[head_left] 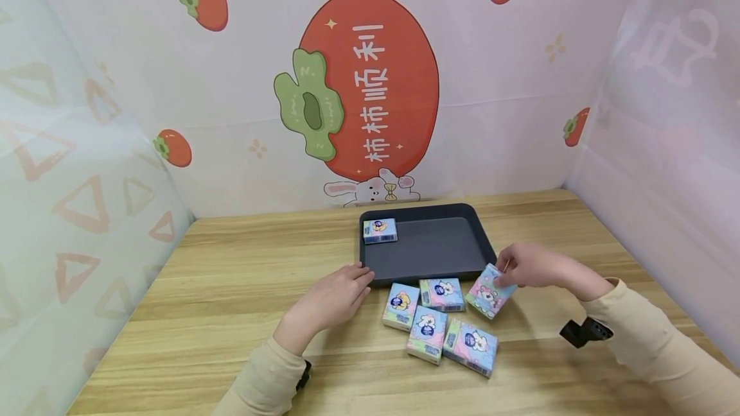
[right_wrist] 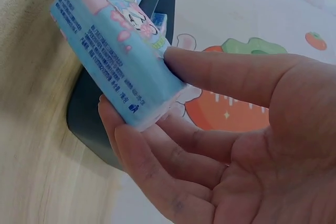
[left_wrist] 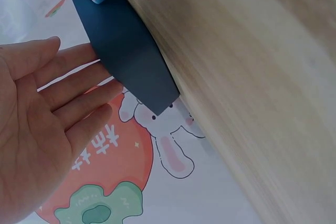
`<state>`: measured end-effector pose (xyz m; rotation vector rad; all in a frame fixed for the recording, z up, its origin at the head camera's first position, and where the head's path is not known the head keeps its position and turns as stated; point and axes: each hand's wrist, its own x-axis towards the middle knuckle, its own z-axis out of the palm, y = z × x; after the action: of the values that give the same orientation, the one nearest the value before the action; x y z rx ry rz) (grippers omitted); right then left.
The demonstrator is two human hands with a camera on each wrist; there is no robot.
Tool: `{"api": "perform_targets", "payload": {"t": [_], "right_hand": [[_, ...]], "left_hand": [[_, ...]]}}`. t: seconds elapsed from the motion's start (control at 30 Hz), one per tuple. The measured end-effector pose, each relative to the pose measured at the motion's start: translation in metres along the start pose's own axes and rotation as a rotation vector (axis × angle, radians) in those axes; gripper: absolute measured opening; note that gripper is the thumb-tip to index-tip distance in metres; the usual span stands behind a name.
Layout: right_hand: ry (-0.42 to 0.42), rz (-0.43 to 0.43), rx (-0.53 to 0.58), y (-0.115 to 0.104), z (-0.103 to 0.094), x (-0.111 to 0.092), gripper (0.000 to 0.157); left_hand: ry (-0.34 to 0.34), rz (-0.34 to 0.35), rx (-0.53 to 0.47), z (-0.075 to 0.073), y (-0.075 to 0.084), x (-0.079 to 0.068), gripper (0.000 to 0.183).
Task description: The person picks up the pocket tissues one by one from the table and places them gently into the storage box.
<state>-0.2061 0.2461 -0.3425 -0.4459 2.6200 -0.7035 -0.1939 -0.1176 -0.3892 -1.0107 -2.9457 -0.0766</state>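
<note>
Wooden table [head_left: 231,287] below, dark tray [head_left: 439,246] on it; my left hand [head_left: 338,294], fingers nearly straight, touches its near-left corner, where light steadying is plenty. My right hand [head_left: 532,266] pinches one pastel pack [head_left: 484,295] by the near-right corner: best squeezed gently, kept clear of the loose packs [head_left: 426,336].
</note>
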Motion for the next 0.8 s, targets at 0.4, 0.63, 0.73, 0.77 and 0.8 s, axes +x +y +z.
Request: {"api": "perform_targets", "payload": {"t": [0.4, 0.63, 0.73, 0.77, 0.8], "right_hand": [[0.047, -0.004, 0.012, -0.005, -0.01, -0.002, 0.031], [0.065, -0.01, 0.031, -0.008, -0.013, 0.001, 0.032], [0.076, -0.012, 0.025, -0.009, -0.015, 0.003, 0.033], [0.079, -0.014, 0.021, -0.009, -0.015, 0.003, 0.034], [0.081, -0.012, 0.023, -0.009, -0.016, 0.004, 0.035]], "left_hand": [[0.005, 0.003, 0.016, 0.001, -0.001, 0.0, 0.037], [0.009, 0.007, 0.013, 0.001, -0.001, 0.0, 0.037], [0.01, 0.005, 0.011, 0.001, -0.001, 0.0, 0.037], [0.01, 0.004, 0.011, 0.001, 0.0, 0.0, 0.037], [0.01, 0.004, 0.011, 0.001, 0.0, 0.0, 0.037]]}}
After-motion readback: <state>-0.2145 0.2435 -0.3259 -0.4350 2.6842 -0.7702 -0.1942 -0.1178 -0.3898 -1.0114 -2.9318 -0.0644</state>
